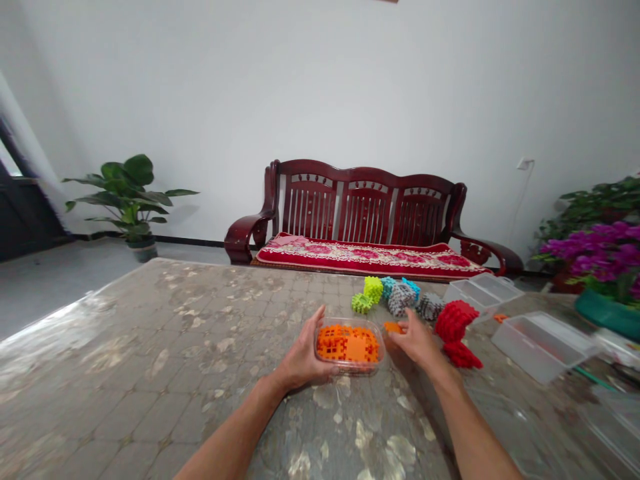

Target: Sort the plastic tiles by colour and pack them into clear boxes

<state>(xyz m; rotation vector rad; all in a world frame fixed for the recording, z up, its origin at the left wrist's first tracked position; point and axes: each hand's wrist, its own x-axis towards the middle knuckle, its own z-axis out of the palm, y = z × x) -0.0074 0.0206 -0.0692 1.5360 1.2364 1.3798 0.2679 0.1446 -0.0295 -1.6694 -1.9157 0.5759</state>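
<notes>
Orange plastic blocks fill a clear tub clenched in the left hand, while the right hand, grip open, sits just right, beside a loose orange block.

- Inside my clear plastic tub: orange interlocking blocks.
- Beyond the tub: lime-green blocks, turquoise blocks, and grey blocks flecked black.
- Right of the tub: red blocks.
- Under the tub: a table cover mottled grey and beige, with a faint tile grid.
- Far beyond the tub: a dark-red wooden bench, its crimson cushion patterned pink with a cream border.
- Far right of the tub: magenta flowers.
</notes>
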